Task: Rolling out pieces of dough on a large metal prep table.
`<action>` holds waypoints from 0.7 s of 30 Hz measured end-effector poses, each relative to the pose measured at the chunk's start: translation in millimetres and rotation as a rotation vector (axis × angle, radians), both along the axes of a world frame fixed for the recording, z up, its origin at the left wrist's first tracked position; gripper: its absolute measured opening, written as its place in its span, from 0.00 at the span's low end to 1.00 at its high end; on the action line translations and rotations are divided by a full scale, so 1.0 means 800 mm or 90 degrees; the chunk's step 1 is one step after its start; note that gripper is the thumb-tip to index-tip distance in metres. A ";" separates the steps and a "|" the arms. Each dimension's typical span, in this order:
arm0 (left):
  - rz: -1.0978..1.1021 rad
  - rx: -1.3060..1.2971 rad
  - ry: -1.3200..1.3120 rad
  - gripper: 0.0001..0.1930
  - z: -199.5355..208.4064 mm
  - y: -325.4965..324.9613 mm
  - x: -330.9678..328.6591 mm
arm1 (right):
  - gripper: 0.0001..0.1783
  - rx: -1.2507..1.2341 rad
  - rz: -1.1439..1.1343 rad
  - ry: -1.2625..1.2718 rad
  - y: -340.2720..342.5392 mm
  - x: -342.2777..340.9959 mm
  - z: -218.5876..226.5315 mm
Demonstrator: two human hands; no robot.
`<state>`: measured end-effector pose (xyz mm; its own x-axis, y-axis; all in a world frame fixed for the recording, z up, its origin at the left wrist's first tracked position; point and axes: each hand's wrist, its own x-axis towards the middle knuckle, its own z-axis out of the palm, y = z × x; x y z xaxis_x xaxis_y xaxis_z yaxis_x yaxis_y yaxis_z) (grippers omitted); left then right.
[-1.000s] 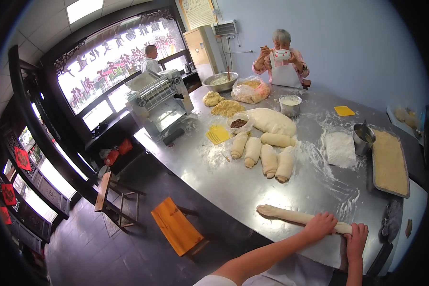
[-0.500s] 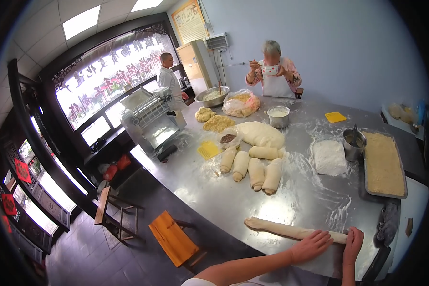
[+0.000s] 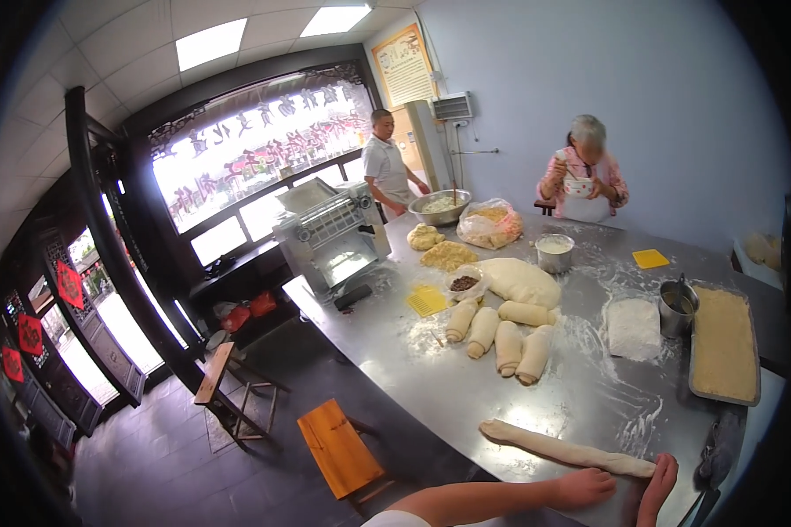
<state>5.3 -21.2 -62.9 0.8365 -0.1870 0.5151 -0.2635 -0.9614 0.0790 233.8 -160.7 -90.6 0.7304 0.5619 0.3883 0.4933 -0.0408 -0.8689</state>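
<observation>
A long pale dough rope (image 3: 571, 450) lies slantwise on the floured steel table near the front edge. At its right end my right hand (image 3: 661, 481) is closed, with the fingertips around the tip of the dough. My left hand (image 3: 586, 488) is curled on the near side of the rope, apart from it, and no object shows in it. Several short rolled dough pieces (image 3: 482, 330) rest farther up the table, beside a large dough slab (image 3: 520, 283) and a bowl of dark filling (image 3: 464, 282).
On the right stand a tray of yellowish crumbly mixture (image 3: 723, 344), a metal pot (image 3: 678, 309) and a flour pile (image 3: 634, 328). A dough machine (image 3: 332, 230) is at the left edge. Two people stand or sit across the table; one holds a bowl (image 3: 579, 187). Wooden stools (image 3: 340, 446) stand left.
My left hand has come off the dough rope toward me and curled. My right hand stays at the rope's end. The whole view has shifted; the standing person has turned toward the table.
</observation>
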 end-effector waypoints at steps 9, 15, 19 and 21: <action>0.088 0.052 -0.075 0.13 -0.001 -0.009 0.005 | 0.18 -0.048 0.013 -0.023 -0.001 0.041 -0.042; 0.096 0.049 -0.092 0.13 0.003 -0.005 0.008 | 0.20 -0.047 0.026 0.020 0.000 0.069 -0.066; 0.089 0.024 -0.072 0.11 0.009 -0.007 0.005 | 0.21 -0.058 0.011 0.009 -0.002 0.070 -0.065; 0.086 0.027 -0.076 0.10 0.005 -0.008 0.010 | 0.21 -0.023 -0.002 0.030 -0.004 0.075 -0.071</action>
<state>13.7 -27.8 -59.0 0.7886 -0.1008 0.6066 -0.1372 -0.9905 0.0137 293.4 -163.9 -147.7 0.7488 0.5734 0.3325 0.4518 -0.0744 -0.8890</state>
